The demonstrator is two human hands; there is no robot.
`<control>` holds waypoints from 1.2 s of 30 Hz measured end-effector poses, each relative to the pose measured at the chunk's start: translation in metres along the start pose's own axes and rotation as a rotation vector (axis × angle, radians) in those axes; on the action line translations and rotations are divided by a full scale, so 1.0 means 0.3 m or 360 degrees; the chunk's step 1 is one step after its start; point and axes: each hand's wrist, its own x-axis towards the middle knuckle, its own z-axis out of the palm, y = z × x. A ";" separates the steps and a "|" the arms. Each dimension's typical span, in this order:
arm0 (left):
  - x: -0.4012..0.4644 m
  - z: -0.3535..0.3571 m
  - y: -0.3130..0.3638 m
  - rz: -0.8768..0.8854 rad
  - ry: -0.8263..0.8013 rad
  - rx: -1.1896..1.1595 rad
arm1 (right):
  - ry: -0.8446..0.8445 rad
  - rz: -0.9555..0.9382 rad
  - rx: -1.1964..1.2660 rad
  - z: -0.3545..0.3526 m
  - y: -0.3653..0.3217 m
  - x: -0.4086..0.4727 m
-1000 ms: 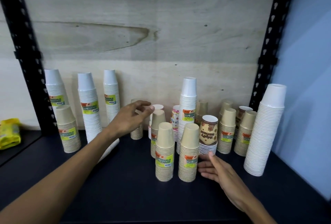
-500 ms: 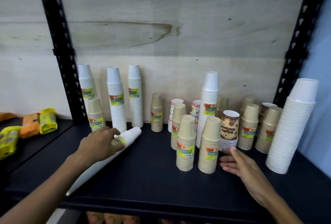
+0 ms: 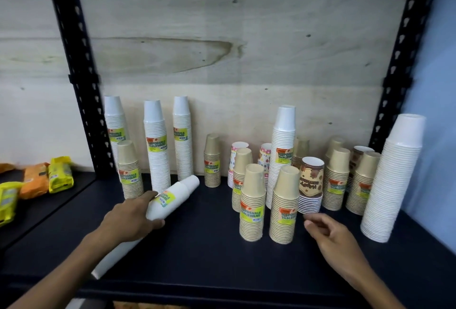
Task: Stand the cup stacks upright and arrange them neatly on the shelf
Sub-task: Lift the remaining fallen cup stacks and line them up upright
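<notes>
Low on the dark shelf (image 3: pixel 209 239), a long white cup stack (image 3: pixel 170 197) lies tipped over, pointing up and right, and the left hand (image 3: pixel 130 217) has its grip curled round the stack's middle, beside the yellow label. Meanwhile the right hand (image 3: pixel 330 234) hovers just in front of the two front kraft stacks (image 3: pixel 283 205), fingers loosely bent and holding nothing. Upright white stacks (image 3: pixel 158 145) stand along the plywood back panel (image 3: pixel 246 37), a wide white stack (image 3: pixel 392 178) stands at far right, and yellow and orange packets (image 3: pixel 49 175) lie on the neighbouring shelf to the left.
</notes>
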 end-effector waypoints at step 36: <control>0.207 0.074 0.389 0.0406 0.0874 -0.1434 | -0.0242 -0.0107 -0.1415 0.035 0.038 0.013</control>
